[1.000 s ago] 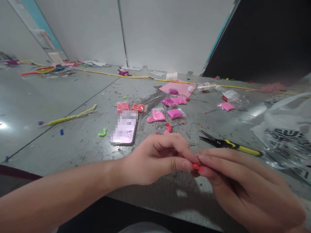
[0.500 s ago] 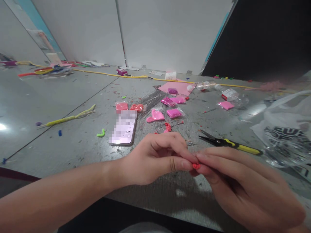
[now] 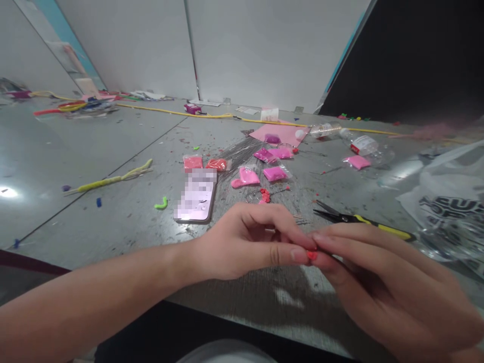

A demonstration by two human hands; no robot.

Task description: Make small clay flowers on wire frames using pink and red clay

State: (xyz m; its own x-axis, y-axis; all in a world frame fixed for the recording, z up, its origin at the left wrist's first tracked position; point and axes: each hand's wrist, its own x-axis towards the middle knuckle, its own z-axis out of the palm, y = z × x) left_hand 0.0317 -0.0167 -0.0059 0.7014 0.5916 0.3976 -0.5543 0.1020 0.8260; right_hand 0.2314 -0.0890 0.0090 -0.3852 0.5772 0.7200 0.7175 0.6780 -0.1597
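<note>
Left hand (image 3: 234, 247) and right hand (image 3: 389, 282): fingers (image 3: 278, 253) pinching small red piece (image 3: 312, 255) | phone (image 3: 196, 195) to the left | pliers (image 3: 361, 220) beyond right hand

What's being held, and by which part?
A small red piece, held between the fingertips of the left hand and right hand; they hide which part is gripped.

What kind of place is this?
Likely an informal craft workspace, though the exact setting isn't clear. A scuffed grey surface holds bright pink packets and a black-and-yellow plier-like tool; fingers pinch a small red piece.
</note>
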